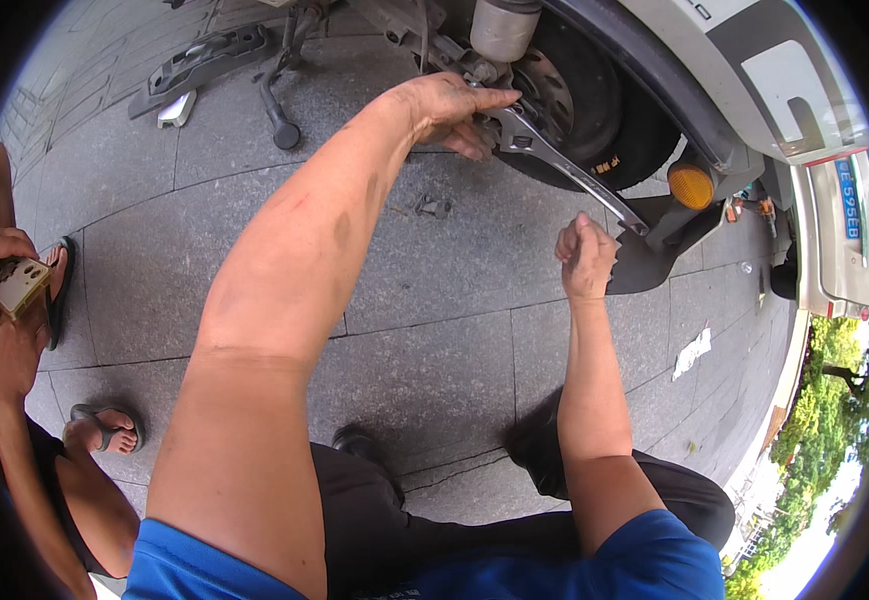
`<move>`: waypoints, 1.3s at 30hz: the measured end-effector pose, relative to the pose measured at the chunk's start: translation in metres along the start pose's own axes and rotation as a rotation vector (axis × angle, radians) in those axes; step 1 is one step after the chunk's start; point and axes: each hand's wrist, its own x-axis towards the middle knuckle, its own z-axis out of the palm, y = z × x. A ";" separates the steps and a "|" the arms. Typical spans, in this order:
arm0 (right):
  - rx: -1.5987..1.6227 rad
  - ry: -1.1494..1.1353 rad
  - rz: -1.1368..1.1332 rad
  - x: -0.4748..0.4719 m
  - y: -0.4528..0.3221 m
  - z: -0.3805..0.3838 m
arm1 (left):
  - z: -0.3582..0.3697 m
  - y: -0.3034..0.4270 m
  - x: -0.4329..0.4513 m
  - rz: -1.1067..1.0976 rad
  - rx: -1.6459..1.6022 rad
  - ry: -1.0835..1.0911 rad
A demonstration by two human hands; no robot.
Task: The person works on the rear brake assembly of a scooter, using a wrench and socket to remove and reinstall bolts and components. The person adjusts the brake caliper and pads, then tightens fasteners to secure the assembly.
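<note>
My left hand (453, 112) is at the head of a chrome adjustable wrench (554, 157), its index finger laid over the jaw end and the other fingers below. The jaw sits beside the hub of a wheel with a black tire (629, 161); whether it grips a nut is hidden by my hand. From there the handle slants down to the right. My right hand (588, 255) is curled into a loose fist below the handle's far end, apart from it, with nothing visible inside. A grey metal cylinder (506, 31) hangs above the wheel hub.
An orange reflector (690, 186) and black mudguard (641, 262) stick out at right. A kickstand (277, 112) and a dark detached part (202, 64) are at upper left. Another person's hand (3, 259) holds a phone (20, 286). Debris (433, 205) and paper (692, 354) lie on the paving.
</note>
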 end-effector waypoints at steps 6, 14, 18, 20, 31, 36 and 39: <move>0.384 0.236 -0.586 -0.001 -0.079 -0.018 | -0.024 -0.011 0.001 -0.080 0.020 0.012; -0.587 -0.102 -0.121 0.071 -0.070 0.015 | -0.011 0.001 -0.002 -0.081 0.088 0.020; -0.289 -0.310 -0.322 0.064 -0.059 0.013 | -0.043 -0.020 0.000 -0.094 -0.175 -0.134; -0.151 -0.412 -0.347 0.046 -0.057 0.020 | -0.055 -0.029 -0.009 -0.048 -0.205 -0.120; 0.724 -0.846 0.416 -0.113 0.001 0.120 | -0.017 0.008 -0.014 0.164 0.946 0.131; 0.345 -0.771 0.272 -0.106 0.016 0.125 | -0.010 -0.010 -0.007 0.368 1.228 0.371; 0.205 -0.755 0.235 -0.088 0.030 0.119 | -0.021 -0.011 -0.014 0.420 1.207 0.293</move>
